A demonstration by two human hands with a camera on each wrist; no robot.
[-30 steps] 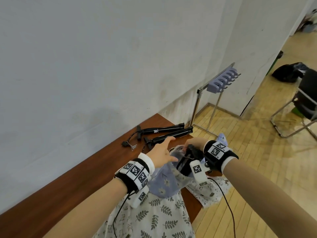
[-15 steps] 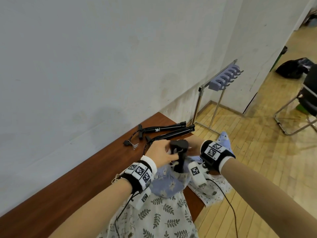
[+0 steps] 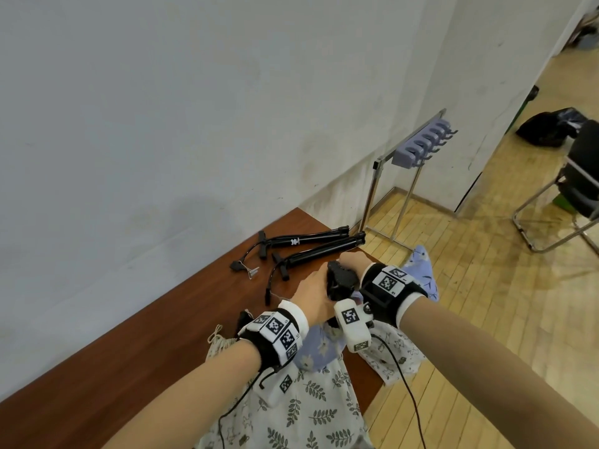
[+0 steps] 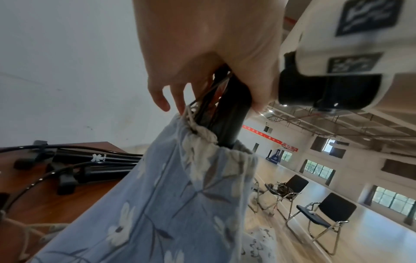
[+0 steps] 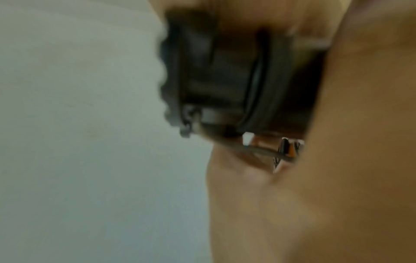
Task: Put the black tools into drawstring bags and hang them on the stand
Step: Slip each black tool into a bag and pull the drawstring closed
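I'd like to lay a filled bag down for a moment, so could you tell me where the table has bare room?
The table is bare along the wall, left of the left hand. The far corner is crowded: two black tools and their hoses lie there. The near edge is covered by leaf-print bags, and both hands work the blue bag in between.

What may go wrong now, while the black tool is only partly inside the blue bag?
1. The black tool stands well out of the blue bag; its hose may snag the drawstring at the mouth.
2. Both hands, left and right, crowd the tool's top, so the bag itself looks loosely held and could slip down.
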